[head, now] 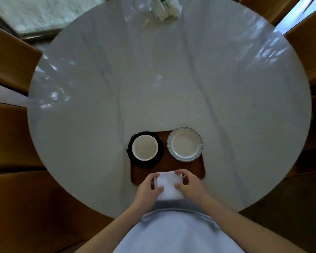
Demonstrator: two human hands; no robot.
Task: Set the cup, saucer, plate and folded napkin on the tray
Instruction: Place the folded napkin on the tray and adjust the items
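A dark wooden tray (pixel 165 162) lies near the table's front edge. On its left stands a white cup (pixel 144 147) on a black saucer (pixel 160 143). To the right sits a white plate (pixel 185 144) with a patterned scalloped rim. A white folded napkin (pixel 169 185) lies over the tray's near edge. My left hand (pixel 148 189) grips its left side, fingers curled round the edge. My right hand (pixel 190 185) pinches its right side, thumb on top.
The round grey marble table (pixel 98 106) fills the view. White flowers and a clear glass item (pixel 164 7) stand at the far edge. Brown chairs (pixel 9 57) ring the table on both sides.
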